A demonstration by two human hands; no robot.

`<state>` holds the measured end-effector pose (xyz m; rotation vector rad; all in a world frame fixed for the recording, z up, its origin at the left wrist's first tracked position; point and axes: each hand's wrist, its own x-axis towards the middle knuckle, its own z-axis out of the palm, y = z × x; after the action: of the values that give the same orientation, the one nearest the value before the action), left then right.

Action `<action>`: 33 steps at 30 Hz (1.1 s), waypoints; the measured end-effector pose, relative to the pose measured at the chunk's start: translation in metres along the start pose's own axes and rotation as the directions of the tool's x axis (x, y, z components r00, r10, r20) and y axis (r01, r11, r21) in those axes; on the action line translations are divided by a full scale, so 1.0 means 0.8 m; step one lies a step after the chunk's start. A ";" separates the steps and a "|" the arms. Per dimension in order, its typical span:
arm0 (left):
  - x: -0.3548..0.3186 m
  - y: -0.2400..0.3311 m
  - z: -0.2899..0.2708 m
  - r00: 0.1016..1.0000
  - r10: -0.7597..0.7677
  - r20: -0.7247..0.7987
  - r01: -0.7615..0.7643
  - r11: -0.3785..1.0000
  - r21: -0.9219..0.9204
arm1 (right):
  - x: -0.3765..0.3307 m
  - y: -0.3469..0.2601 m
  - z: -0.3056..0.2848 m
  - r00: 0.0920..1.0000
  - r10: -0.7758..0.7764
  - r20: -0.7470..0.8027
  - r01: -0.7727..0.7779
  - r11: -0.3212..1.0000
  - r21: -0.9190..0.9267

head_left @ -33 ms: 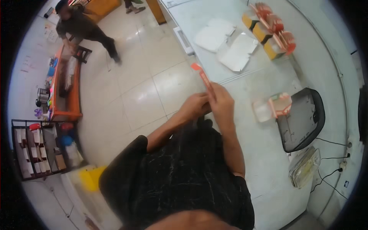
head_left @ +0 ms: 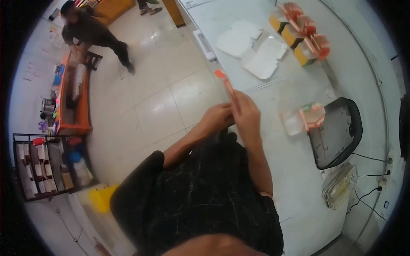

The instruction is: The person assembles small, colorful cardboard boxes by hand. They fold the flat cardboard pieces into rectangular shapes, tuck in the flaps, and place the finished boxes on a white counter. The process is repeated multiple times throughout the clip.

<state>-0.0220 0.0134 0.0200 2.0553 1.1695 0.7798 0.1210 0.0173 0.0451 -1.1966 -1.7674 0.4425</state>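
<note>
In front of my torso both hands meet on a thin red-orange cardboard piece (head_left: 229, 88), seen nearly edge-on and pointing up and slightly left. My right hand (head_left: 248, 112) pinches it along its lower part, thumb against the near side. My left hand (head_left: 218, 116) is closed at its lower end, its fingertips partly hidden behind the right. An open carton with red-orange print (head_left: 314, 115) lies on the white worktop (head_left: 286, 170), right of my hands. Beyond them on the same surface lie two flat white sheets with notched edges (head_left: 239, 39) (head_left: 265, 57).
A row of yellow and red cartons (head_left: 299, 36) stands at the far right. A dark-rimmed bin (head_left: 335, 136) and a plastic-wrapped stack (head_left: 339, 187) sit near the wall cables. Leftward are an orange shelf (head_left: 74, 126), a black rack (head_left: 42, 170) and another person (head_left: 96, 32).
</note>
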 end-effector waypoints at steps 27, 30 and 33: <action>0.014 -0.021 -0.038 0.908 -0.419 0.010 0.292 0.615 -0.732 | -0.024 0.030 0.028 0.986 -0.042 -0.164 0.022 0.993 -0.118; 0.014 -0.024 -0.029 0.917 -0.368 -0.155 0.193 0.748 -0.635 | -0.021 0.029 0.019 0.965 0.250 -0.081 -0.231 0.953 0.195; 0.016 -0.004 -0.036 0.916 -0.166 -0.365 0.066 0.960 -0.271 | -0.014 0.018 0.005 0.875 0.481 0.053 -0.457 0.784 0.422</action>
<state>-0.0399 0.0327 0.0380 1.6477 1.3097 1.2452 0.1263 0.0149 0.0276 -1.3040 -1.2134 1.0223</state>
